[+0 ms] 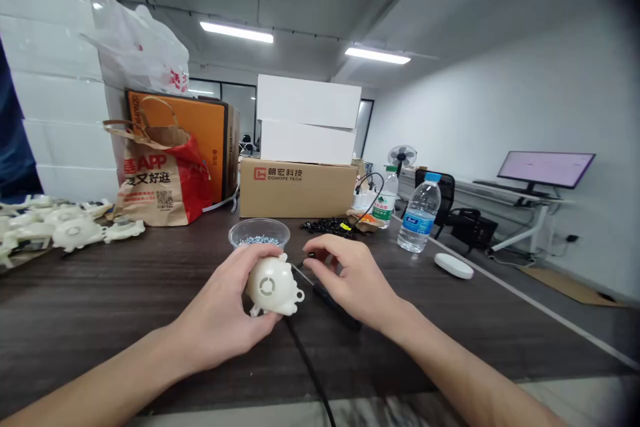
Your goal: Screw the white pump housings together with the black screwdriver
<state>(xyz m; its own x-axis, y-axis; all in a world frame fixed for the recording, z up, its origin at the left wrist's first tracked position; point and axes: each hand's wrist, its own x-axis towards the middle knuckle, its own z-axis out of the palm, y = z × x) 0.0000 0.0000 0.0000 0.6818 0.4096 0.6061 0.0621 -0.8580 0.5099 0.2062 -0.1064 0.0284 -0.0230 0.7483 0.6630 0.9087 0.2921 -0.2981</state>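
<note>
My left hand (225, 310) is wrapped round a cream plastic housing (274, 285) with a round slotted vent and small screw lugs. Just right of it, my right hand (353, 277) pinches a small black part (311, 255) between thumb and fingertips. A screwdriver (336, 307) with a dark handle lies on the dark table under my right hand. Beyond the housing stands a clear round tub (260, 230) of small silvery screws. Small black parts (327, 225) are heaped behind my right hand. A black cable (310, 367) runs from below the housing toward the table's near edge.
More cream plastic parts (75, 230) are piled at the left. A paper bag (157, 177), a cardboard box (297, 190) and white boxes (309, 103) stand at the back. Two water bottles, the nearer one (420, 213) blue-capped, and a white lid (453, 265) are at the right.
</note>
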